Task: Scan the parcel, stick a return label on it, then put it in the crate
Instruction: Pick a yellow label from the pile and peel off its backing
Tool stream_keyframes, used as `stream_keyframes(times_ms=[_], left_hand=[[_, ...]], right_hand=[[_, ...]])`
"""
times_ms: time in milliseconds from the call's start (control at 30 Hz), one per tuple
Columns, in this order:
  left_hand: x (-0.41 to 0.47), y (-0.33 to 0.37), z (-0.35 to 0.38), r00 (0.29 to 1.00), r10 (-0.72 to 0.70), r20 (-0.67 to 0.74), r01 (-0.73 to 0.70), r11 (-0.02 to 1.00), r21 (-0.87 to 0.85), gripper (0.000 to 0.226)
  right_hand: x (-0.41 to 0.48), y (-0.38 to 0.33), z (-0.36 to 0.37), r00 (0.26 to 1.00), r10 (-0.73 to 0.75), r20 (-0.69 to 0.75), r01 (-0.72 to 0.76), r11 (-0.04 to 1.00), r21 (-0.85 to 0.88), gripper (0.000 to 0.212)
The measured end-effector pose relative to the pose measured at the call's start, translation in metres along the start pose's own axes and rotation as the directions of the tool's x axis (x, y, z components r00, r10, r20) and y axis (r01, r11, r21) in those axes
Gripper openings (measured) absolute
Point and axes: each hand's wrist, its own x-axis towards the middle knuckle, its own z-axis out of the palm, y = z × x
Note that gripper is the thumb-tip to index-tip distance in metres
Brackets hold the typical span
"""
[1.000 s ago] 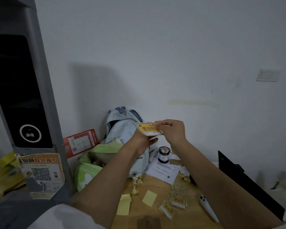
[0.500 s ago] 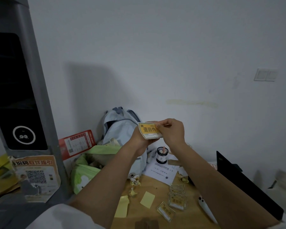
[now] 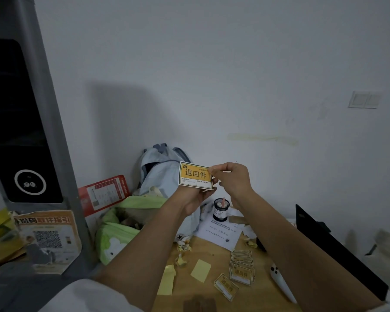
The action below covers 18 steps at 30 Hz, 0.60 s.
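Observation:
I hold a yellow return label (image 3: 195,175) with black characters up in front of me, face toward the camera. My left hand (image 3: 197,195) supports it from below and behind. My right hand (image 3: 231,177) pinches its upper right corner between thumb and forefinger. A pile of more yellow return labels (image 3: 241,267) lies on the wooden table (image 3: 214,257), with one loose label (image 3: 226,287) nearer to me. A white handheld scanner (image 3: 280,283) lies at the table's right. No parcel or crate is in view.
Peeled yellow backing strips (image 3: 200,270) and crumpled scraps litter the table. A small black jar (image 3: 221,209) stands on a white sheet. A light blue backpack (image 3: 161,172) and green bag (image 3: 122,230) sit at the back. A grey kiosk (image 3: 29,131) stands left, a black screen (image 3: 338,251) right.
The label has tilted up to face the camera more squarely. Both hands stay on it at about the same spot.

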Motion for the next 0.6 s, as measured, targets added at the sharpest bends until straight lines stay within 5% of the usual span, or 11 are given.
stream_keyframes(times_ms=[300,600], left_hand=[[0.005,-0.002,-0.004,1.0,-0.009,0.012,0.009,0.999,-0.044,0.012],[0.007,-0.004,0.007,0.999,0.01,-0.039,-0.007,0.997,0.071,0.03]], right_hand=[[0.0,0.0,-0.011,0.999,-0.026,0.039,0.024,0.999,0.042,0.016],[0.006,0.007,-0.009,0.997,-0.078,-0.025,0.077,0.995,-0.063,0.023]])
